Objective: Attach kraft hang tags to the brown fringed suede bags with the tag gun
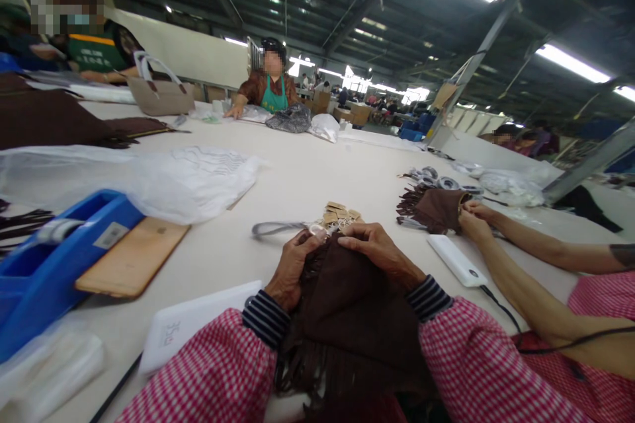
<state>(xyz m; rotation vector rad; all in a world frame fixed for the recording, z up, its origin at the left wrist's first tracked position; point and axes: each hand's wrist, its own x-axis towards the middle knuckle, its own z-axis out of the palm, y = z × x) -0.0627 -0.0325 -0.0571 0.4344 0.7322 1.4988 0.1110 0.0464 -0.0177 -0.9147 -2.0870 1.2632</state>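
Note:
A dark brown fringed bag (357,297) lies in front of me, its body running from the table edge down toward my lap. My left hand (292,264) pinches a pale metal ring (317,231) at the bag's upper corner. A grey strap (278,229) loops out to the left of that ring. My right hand (380,248) grips the bag's top edge between thumb and fingers, close to the left hand. Just beyond my fingertips sits a small heap of tan tags (338,213) and light rings. The fringe hangs down along the bag's left side.
A blue tape dispenser (106,211), gold phone (136,258) and white power bank (198,317) lie left. At right, a co-worker's hands (476,218) hold another brown fringed bag (439,208) beside a white power bank (456,261). Plastic bags (193,178) and a beige handbag (161,96) lie farther off.

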